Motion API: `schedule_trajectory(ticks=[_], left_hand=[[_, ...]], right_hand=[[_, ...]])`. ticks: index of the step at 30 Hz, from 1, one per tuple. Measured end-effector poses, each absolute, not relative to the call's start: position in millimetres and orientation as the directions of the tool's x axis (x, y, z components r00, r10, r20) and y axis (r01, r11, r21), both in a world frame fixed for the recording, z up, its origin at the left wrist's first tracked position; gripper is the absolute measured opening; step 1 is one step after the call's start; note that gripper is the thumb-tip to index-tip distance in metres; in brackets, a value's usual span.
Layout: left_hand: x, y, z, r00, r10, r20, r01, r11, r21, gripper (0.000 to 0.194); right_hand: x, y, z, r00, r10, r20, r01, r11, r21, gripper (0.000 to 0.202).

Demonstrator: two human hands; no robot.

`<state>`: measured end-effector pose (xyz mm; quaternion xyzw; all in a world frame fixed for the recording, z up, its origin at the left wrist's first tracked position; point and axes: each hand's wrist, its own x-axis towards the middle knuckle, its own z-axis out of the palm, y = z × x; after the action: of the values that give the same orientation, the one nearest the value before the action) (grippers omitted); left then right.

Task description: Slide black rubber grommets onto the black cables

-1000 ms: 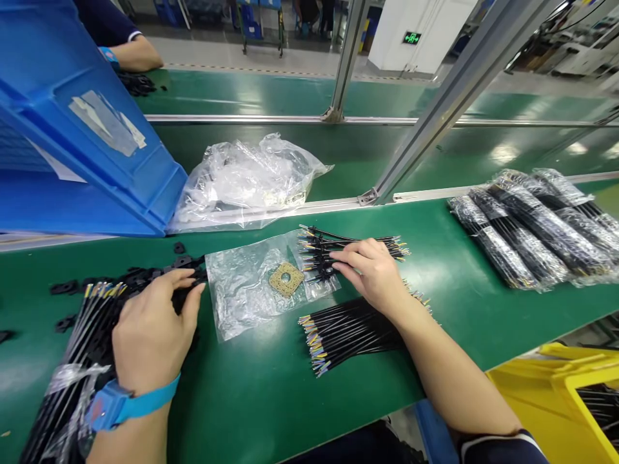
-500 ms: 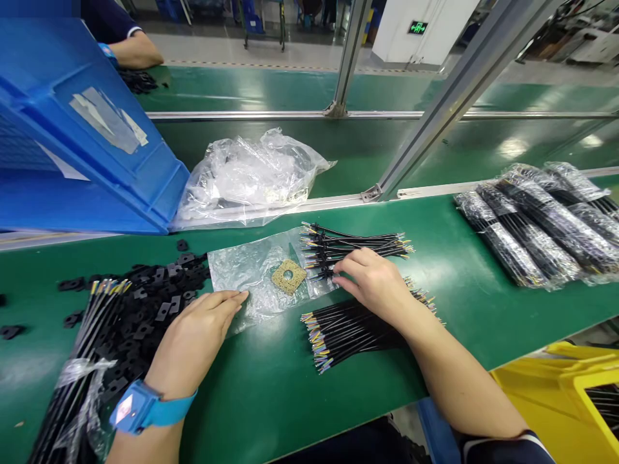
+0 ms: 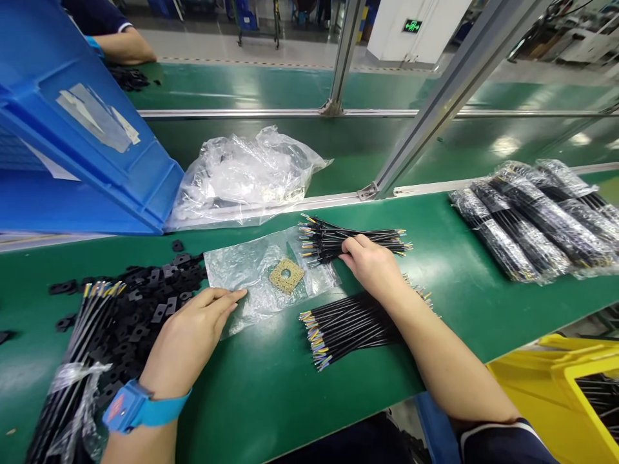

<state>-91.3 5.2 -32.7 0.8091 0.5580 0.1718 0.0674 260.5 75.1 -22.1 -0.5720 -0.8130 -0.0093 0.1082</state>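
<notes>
My left hand (image 3: 193,332), a blue strap around its wrist, lies with fingers stretched out, the fingertips resting on a clear plastic bag (image 3: 244,270). On that bag sits a yellowish, porous square pad (image 3: 286,276) with a round hole. My right hand (image 3: 370,264) has its thumb and fingers closed on the upper bunch of black cables (image 3: 333,240), whose left ends carry black fittings and lie over the bag's right part. Below it, partly under my right forearm, a second bunch of black cables (image 3: 353,322) shows coloured wire ends.
Small black pieces (image 3: 140,322) are heaped at the left, beside a tied cable bundle (image 3: 72,367). A blue crate (image 3: 111,154) and a crumpled clear bag (image 3: 246,171) stand behind. Wrapped cable packs (image 3: 527,219) lie right; a yellow bin (image 3: 536,380) is below. A co-worker's arm (image 3: 126,48) shows beyond.
My right hand has moved from the near edge of the upper cables up onto them, and the cables there lie closer together. My left hand stays on the bag.
</notes>
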Motion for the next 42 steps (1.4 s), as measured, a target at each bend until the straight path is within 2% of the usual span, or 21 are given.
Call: schedule_trajectory(ticks=[3, 6, 8, 10, 15, 19, 22, 25, 30, 34, 42], left_hand=[[-94.6, 4.9, -33.9, 0.318, 0.929, 0.188, 0.879, -0.363, 0.308, 0.046], [-97.8, 4.0, -35.7, 0.307, 0.935, 0.179, 0.883, -0.350, 0.314, 0.047], [-99.0, 3.3, -36.6, 0.290, 0.942, 0.167, 0.895, -0.329, 0.300, 0.051], [-99.2, 2.8, -36.7, 0.270, 0.950, 0.154, 0.910, -0.304, 0.282, 0.057], [-95.1, 3.4, -30.6, 0.224, 0.945, 0.240, 0.919, -0.287, 0.272, 0.063], [-89.9, 3.2, -23.7, 0.208, 0.907, 0.365, 0.910, -0.316, 0.268, 0.053], [-87.4, 2.0, -21.7, 0.192, 0.893, 0.407, 0.908, -0.319, 0.271, 0.045], [-85.5, 0.1, -20.7, 0.183, 0.888, 0.422, 0.904, -0.320, 0.283, 0.042], [-80.4, -2.8, -14.7, 0.144, 0.888, 0.436, 0.888, -0.311, 0.339, 0.037], [-77.2, -3.1, -10.8, 0.144, 0.881, 0.451, 0.868, -0.331, 0.370, 0.032], [-77.8, -3.7, -14.3, 0.217, 0.869, 0.446, 0.866, -0.382, 0.324, 0.033]], right_hand=[[260.9, 66.7, -12.6, -0.360, 0.919, 0.161, 0.907, 0.385, -0.169, 0.007], [261.1, 53.5, 0.3, -0.535, 0.844, 0.050, 0.774, 0.513, -0.372, 0.005], [260.4, 47.5, 6.7, -0.651, 0.757, -0.057, 0.671, 0.539, -0.508, 0.005], [258.4, 45.0, 10.2, -0.694, 0.704, -0.149, 0.648, 0.521, -0.556, 0.007], [250.5, 44.8, 12.2, -0.686, 0.700, -0.197, 0.670, 0.501, -0.548, 0.007], [250.2, 43.8, 12.2, -0.692, 0.696, -0.189, 0.662, 0.509, -0.551, 0.008], [254.7, 43.5, 12.7, -0.713, 0.683, -0.158, 0.608, 0.491, -0.623, 0.008], [258.3, 43.2, 13.7, -0.751, 0.648, -0.127, 0.549, 0.506, -0.665, 0.020], [254.4, 41.8, 14.3, -0.771, 0.631, -0.092, 0.523, 0.543, -0.657, 0.011], [252.7, 42.6, 9.5, -0.718, 0.694, -0.062, 0.566, 0.529, -0.633, 0.008], [250.8, 42.7, 6.3, -0.704, 0.690, -0.169, 0.651, 0.532, -0.542, 0.009]])
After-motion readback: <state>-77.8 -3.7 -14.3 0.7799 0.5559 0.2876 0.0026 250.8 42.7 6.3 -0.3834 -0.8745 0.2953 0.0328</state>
